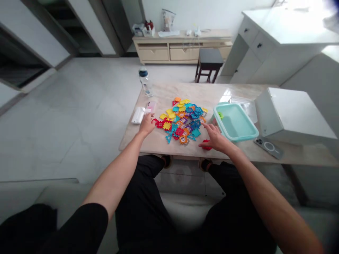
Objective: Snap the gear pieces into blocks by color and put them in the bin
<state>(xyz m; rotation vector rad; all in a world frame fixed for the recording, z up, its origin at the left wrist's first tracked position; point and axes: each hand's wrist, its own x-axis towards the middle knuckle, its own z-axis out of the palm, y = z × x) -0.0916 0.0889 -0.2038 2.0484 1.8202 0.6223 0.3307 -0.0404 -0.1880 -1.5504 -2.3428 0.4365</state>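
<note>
A heap of toothed plastic building tiles (182,121) in red, yellow, orange, blue, teal and purple lies on the table. At the heap's left edge is my left hand (146,125), its fingers apart beside a red tile (159,124); whether the fingertips touch it is hard to tell. My right hand (217,138) reaches in from the right, index finger and thumb spread wide. Under its thumb sits a red tile piece (206,145), partly covered by the hand. The index fingertip is at the heap's right edge.
A teal plastic bin (233,138) with a green piece (220,115) inside stands right of the heap. Beyond it are a white box (296,113) and a grey phone (269,147). A water bottle (145,83), pink phone (150,106) and white packet (138,115) are at left.
</note>
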